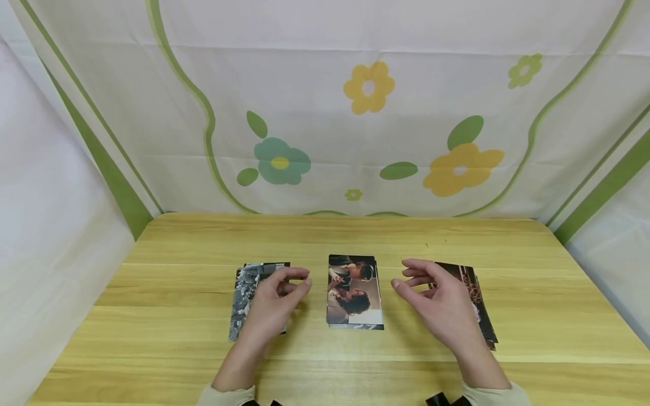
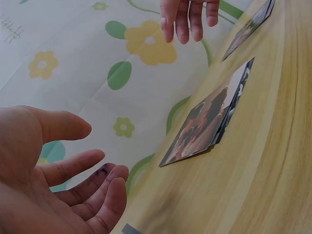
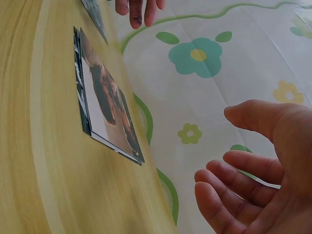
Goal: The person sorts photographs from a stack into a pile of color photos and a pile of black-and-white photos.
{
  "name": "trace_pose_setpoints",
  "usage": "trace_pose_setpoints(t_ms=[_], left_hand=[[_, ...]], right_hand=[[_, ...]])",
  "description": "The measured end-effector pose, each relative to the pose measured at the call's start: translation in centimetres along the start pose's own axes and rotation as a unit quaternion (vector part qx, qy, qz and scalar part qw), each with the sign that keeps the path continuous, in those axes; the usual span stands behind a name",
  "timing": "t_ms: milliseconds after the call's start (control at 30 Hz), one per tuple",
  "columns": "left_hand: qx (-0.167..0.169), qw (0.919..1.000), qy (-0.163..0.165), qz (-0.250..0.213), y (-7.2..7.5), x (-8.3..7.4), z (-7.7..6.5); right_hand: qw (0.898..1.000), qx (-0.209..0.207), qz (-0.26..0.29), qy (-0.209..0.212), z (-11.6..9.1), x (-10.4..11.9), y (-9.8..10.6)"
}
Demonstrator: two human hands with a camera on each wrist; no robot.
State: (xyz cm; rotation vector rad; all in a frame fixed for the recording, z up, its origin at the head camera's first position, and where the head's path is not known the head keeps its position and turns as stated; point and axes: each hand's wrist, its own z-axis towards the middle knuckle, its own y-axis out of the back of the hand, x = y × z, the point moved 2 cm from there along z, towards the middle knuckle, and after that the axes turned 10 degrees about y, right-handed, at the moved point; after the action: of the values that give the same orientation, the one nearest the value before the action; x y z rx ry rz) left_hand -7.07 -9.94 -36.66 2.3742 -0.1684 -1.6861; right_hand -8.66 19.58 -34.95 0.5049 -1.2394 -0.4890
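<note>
Lying flat, middle photo stack (image 1: 354,290), brown-toned, rectangular (slightly uneven)

Soft, even light fills the head view, its source out of sight; the cloth (image 1: 304,84) is bright, and the bench (image 1: 167,361) has a faint sheen in front of the middle photos (image 1: 354,290), with blurred-edged shadows either side. Both wrist views are dimmer and greyer, fine detail slightly soft.

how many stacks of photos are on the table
3: the left stack, partly hidden by the left hand; the right stack, partly hidden by the right hand; and the middle stack, between both hands. No others show.
</note>
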Motion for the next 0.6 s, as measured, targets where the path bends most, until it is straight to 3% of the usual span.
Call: trace_pose_setpoints(t_ms=[233, 467, 600], left_hand=[[0.005, 0.9999, 0.001, -0.016, -1.1, 0.7, 0.6], [0.013, 0.9996, -0.018, 0.015, -3.2, 2.1, 1.6], [0.003, 0.999, -0.033, 0.031, -3.7, 2.8, 2.0]], right_hand=[[1.0, 0.016, 0.009, 0.004, 0.3, -0.8, -1.2], [0.996, 0.054, 0.04, -0.054, 0.0, -2.6, -3.3], [0.995, 0.053, 0.047, -0.069, -0.1, -3.3, -3.9]])
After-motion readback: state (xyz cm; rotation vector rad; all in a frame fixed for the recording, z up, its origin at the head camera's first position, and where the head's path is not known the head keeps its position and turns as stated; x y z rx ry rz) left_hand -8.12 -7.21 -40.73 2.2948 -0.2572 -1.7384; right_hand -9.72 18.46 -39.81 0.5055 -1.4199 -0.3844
